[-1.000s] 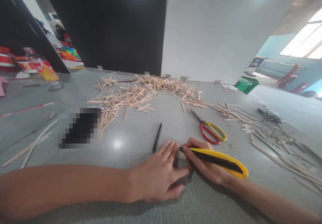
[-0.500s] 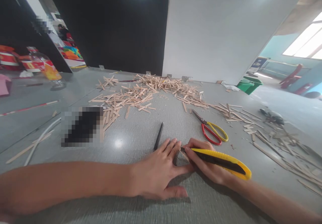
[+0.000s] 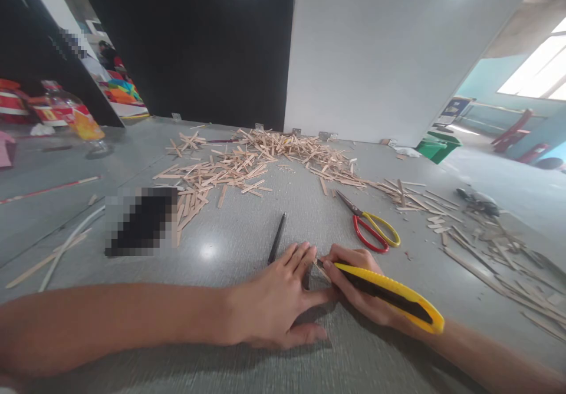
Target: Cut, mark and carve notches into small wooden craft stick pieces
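My right hand (image 3: 360,282) grips a yellow and black utility knife (image 3: 393,296), its tip pointing left toward my other hand. Flat on the table lies my left hand (image 3: 278,305), fingers stretched out and thumb spread. A thin wooden stick (image 3: 322,271) shows between the two hands, with most of it hidden beneath them. Just beyond my left fingertips rests a dark pen (image 3: 277,237). Scissors (image 3: 367,223) with one red and one yellow handle lie beyond my right hand.
Piles of wooden sticks (image 3: 247,161) spread along the back of the grey table (image 3: 212,347). More strips (image 3: 481,270) lie at right. At left are a blurred dark object (image 3: 144,223), a white cable (image 3: 66,243) and a plastic bottle (image 3: 82,120). Upright panels (image 3: 354,52) stand behind.
The knife's rear end has dipped slightly lower as my right hand tilts it. My left hand stays flat in nearly the same place; the whole view has shifted slightly.
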`<state>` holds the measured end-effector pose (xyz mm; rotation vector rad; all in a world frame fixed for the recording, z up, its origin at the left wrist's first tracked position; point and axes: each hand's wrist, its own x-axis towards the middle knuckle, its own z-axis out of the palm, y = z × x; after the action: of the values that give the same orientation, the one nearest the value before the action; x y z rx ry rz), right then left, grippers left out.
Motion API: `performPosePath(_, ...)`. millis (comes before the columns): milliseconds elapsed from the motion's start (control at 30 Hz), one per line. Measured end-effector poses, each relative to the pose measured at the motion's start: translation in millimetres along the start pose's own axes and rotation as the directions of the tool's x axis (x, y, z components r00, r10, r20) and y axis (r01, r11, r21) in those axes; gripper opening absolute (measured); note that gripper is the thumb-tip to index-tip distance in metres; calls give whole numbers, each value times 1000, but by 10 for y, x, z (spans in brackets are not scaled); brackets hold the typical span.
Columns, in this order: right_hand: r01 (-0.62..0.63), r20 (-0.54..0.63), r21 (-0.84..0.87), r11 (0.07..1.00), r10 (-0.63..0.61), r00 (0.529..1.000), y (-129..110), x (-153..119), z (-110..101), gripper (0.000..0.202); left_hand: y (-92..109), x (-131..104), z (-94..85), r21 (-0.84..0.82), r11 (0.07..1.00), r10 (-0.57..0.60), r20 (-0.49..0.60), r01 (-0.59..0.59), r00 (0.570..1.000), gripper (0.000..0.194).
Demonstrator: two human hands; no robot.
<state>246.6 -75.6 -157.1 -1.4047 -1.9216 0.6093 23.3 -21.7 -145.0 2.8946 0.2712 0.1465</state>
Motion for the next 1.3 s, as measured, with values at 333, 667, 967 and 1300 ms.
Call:
performPosePath(333, 5, -31, 17, 1000, -5, 1000, -40, 15, -11, 41, 14, 12, -43, 21, 1000, -5, 21, 4, 1000, 55)
performPosePath(667, -24, -2, 62, 998, 24, 1000, -60, 0, -38, 42, 38, 22, -73, 46, 999, -2, 35, 0, 999, 54)
performPosePath(967, -62, -24, 83, 995, 64, 998, -54, 1, -48, 42, 0, 1, -33, 54, 998, 39, 7, -39, 999, 66)
performPosePath(1300, -67, -29, 121, 990, 71, 997, -83, 33, -47, 39, 7, 15, -39, 27, 999, 19, 23, -19, 1000, 67)
